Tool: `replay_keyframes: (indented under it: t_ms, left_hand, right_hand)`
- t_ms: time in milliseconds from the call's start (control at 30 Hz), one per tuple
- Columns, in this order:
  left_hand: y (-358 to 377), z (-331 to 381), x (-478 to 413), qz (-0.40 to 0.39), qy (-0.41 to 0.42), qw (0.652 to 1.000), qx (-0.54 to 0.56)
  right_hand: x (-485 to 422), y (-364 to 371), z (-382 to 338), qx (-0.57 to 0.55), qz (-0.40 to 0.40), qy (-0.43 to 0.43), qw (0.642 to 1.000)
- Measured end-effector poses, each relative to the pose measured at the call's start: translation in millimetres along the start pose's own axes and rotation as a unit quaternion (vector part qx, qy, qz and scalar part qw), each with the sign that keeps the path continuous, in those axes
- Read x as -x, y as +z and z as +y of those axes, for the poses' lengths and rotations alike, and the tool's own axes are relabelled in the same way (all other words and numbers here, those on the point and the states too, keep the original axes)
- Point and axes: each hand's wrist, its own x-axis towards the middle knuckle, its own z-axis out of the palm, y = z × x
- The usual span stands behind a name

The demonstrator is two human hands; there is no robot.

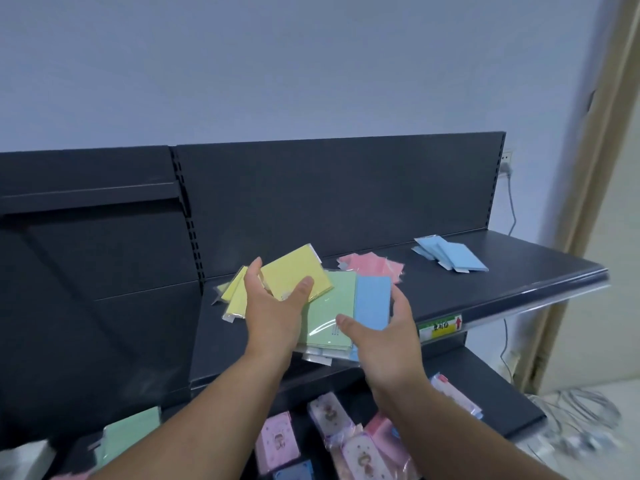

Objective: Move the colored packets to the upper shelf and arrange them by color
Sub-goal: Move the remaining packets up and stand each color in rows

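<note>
Near the upper shelf's (485, 282) front edge, the left hand (273, 306) is pinching a yellow packet (294, 268) while the right hand (384, 344) is gripping a green-and-blue stack (329, 306); the pink pile (374, 266) and blue pile (450, 254) are lying toward its right end.

A single wide-angle view, worn on the head, looks forward and down at a dark grey metal shelving unit (346, 202) from just in front of it. Both forearms enter from the near edge. The left hand (273, 306) and right hand (384, 341) sit mid-frame over the upper shelf (485, 278). The lower shelf (485, 393) lies nearest and the pale blue wall (311, 64) farthest, with a beige door frame (595, 202) at the right edge.
</note>
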Motion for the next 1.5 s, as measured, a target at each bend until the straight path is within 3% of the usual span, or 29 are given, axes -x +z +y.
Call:
replay_keyframes:
  t_ms: [200, 300, 367, 467, 533, 600, 767, 833, 967, 1133, 1500]
  left_hand:
    - [-15, -9, -59, 0.025, -0.02, 0.999, 0.008]
    - [-30, -14, -90, -0.003, -0.037, 0.993, -0.112]
    - [-37, -20, -104, -0.063, -0.052, 0.966, -0.247]
    - [-42, -27, -114, -0.105, -0.054, 0.895, -0.43]
    - [-44, -27, -119, -0.112, -0.022, 0.853, -0.509]
    - [-43, -22, -123, -0.135, 0.002, 0.839, -0.527]
    - [-23, -11, -119, -0.155, 0.08, 0.9, -0.398]
    - [-11, -7, -115, -0.2, 0.064, 0.923, -0.322]
    - [7, -4, -111, -0.253, 0.019, 0.937, -0.241]
    - [37, -3, -113, -0.233, -0.025, 0.957, -0.173]
    - [163, 9, -124, -0.131, 0.011, 0.979, -0.155]
  right_hand:
    - [-38, 10, -1, 0.025, 0.041, -0.016, 0.999]
    - [-55, 16, -2, 0.028, 0.071, -0.02, 0.997]
    - [-63, 21, -2, 0.025, 0.078, -0.018, 0.996]
    - [-73, 29, -1, 0.025, 0.079, -0.012, 0.996]
    - [-77, 33, 1, 0.022, 0.076, -0.013, 0.997]
    - [-80, 36, 3, 0.017, 0.071, -0.017, 0.997]
    - [-87, 43, 9, -0.019, 0.055, 0.013, 0.998]
    - [-91, 43, 10, -0.046, 0.05, 0.027, 0.997]
    - [-97, 40, 8, -0.086, 0.034, 0.043, 0.995]
    - [-119, 17, 2, -0.09, 0.044, 0.061, 0.993]
    - [-218, -110, -17, -0.049, 0.117, 0.009, 0.992]
